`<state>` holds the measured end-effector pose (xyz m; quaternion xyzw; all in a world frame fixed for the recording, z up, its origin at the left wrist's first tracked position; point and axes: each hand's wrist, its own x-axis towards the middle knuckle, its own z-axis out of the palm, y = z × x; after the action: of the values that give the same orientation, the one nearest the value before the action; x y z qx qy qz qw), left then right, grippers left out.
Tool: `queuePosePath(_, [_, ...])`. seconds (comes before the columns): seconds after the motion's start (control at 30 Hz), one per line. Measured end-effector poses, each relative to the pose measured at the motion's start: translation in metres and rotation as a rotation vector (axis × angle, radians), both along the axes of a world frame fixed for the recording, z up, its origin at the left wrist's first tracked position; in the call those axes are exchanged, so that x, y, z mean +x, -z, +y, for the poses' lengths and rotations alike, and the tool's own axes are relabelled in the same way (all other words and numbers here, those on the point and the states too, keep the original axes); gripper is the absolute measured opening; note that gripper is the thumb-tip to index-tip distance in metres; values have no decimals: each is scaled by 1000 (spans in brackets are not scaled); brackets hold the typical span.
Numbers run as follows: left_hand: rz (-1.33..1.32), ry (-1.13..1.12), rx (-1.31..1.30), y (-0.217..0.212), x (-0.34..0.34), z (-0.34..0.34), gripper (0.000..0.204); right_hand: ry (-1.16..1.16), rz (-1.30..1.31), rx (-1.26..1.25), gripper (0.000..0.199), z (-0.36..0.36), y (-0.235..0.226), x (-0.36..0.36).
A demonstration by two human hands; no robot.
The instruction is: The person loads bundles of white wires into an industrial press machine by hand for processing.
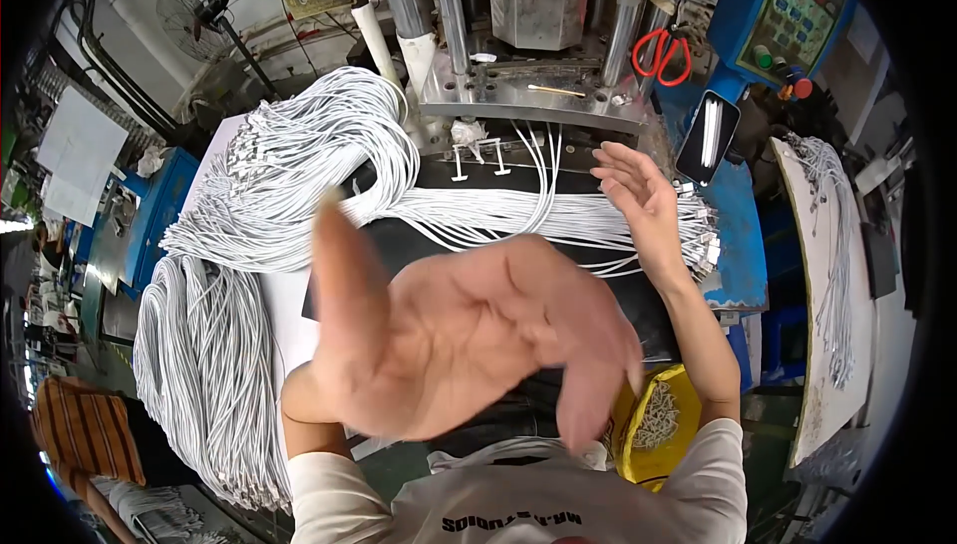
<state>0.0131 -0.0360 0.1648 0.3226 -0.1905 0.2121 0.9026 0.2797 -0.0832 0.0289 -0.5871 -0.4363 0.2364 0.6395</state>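
My left hand (469, 330) is raised close to the camera, palm showing, thumb up and fingers loosely bent. It is empty and blurred at the thumb. Farther off, my right hand (643, 200) hovers over the right part of a long bundle of white cables (478, 213), fingers apart and nothing seen in them. Several cable strands (543, 180) run from the bundle up to the metal press (538, 110). White connectors (706, 235) cluster at the bundle's right end. My left hand hides part of the black work surface (588, 255).
A thick coil of white cables (329, 135) lies on the left, with more cables (204, 374) hanging below. Red-handled scissors (662, 57) and a phone (709, 137) are right of the press, under a blue control box (783, 15). A yellow bag (638, 424) holds small pieces.
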Motion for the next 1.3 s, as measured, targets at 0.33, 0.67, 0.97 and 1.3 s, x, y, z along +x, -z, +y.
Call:
queuePosePath(0.33, [295,-245,1426,133,29,26,73,-551,714,-400,35,63,-18,-20])
queuePosePath(0.67, [491,-1164,2276,157,-8,167,79,67,-1120,-113,20,132,21,-50])
queuePosePath(0.97, [441,-1224,2190,157,-4,182,67,-317,-607,-306,9,-1,-83,3])
queuePosePath(1.3, [123,-1356,1899,182,-4,198,34,-455,-1012,-297,72,14,-49,-50])
